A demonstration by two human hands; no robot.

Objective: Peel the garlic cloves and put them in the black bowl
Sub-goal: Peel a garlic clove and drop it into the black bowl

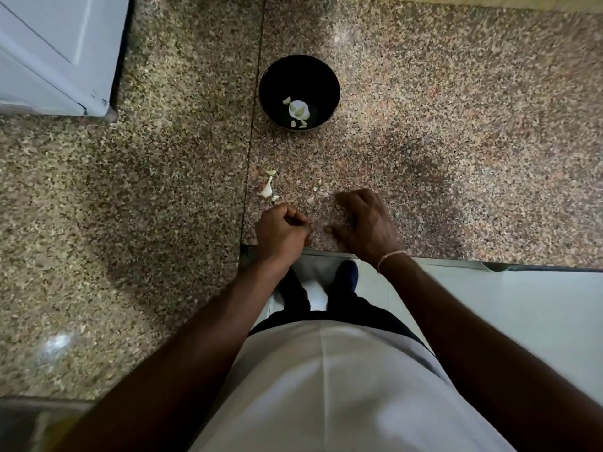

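— What are the hands doing?

— Both sit low on the speckled stone surface [456,141], near its front edge, side by side but not touching. The left hand [282,231] is curled into a fist, knuckles up, with the fingertips pressed together at its right side. Something small may be pinched there, but it is too tiny and dark to make out, so I cannot tell what, if anything, it holds.

— And the right?

— The right hand [365,223] lies palm down with the fingers bent and spread, the tips touching the surface. The thumb points toward the left fist. Whether a clove lies under the palm cannot be seen. A pale band [390,257] circles that wrist.

— Where is the garlic?

— Peeled cloves [298,109] lie in the bottom of the black bowl [270,79], a few pale pieces grouped around a bright reflection. The bowl stands upright on the surface, well beyond the hands and slightly left of the right one.

— Anything between bowl and hands?

— Scraps of garlic skin [268,187] are scattered just ahead of the left hand, and a few smaller flakes [318,194] lie near the right hand's fingertips.

— What else is there?

— A white appliance [58,50] at the far left corner, and the person's white shirt [342,386] at the bottom.
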